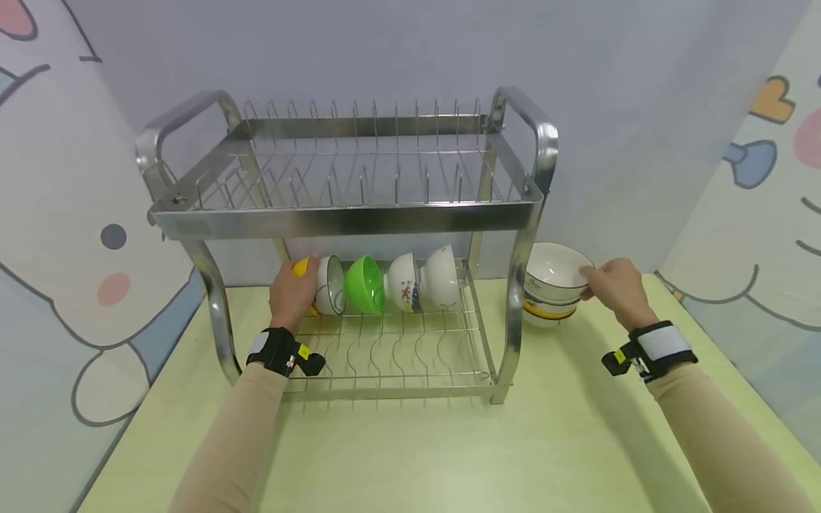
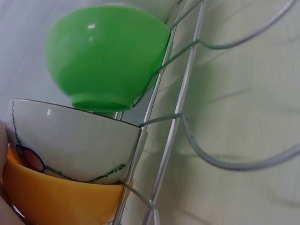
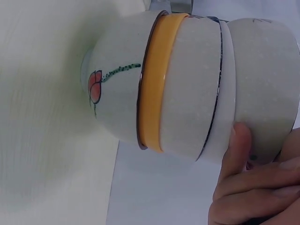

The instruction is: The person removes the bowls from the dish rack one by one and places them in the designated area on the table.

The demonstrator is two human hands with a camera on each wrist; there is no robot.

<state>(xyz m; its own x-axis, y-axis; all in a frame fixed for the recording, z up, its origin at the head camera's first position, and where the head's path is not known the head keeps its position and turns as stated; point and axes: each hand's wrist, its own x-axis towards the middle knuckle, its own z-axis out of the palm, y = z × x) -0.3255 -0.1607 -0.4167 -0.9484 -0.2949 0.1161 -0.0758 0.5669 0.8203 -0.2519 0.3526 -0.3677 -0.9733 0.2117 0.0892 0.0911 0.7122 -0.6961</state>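
Note:
In the head view my left hand point(image 1: 293, 293) grips a yellow bowl point(image 1: 300, 268) at the left end of a row on the rack's lower shelf. Beside it stands a white bowl point(image 2: 75, 140) with a painted flower, tipped on its side, its base toward the yellow one. A green bowl point(image 1: 364, 285) comes after that. To the right of the rack, my right hand point(image 1: 618, 288) pinches the rim of a white bowl point(image 3: 265, 84), the topmost of a stack. Under it show more white bowls and a yellow bowl point(image 3: 157, 84).
Two more white bowls, one flowered point(image 1: 402, 283) and one plainer point(image 1: 441, 278), lean farther right on the lower shelf. The metal dish rack point(image 1: 346, 222) has an upper tier with upright wires above my left hand. Its right leg point(image 1: 515, 306) stands between my hands.

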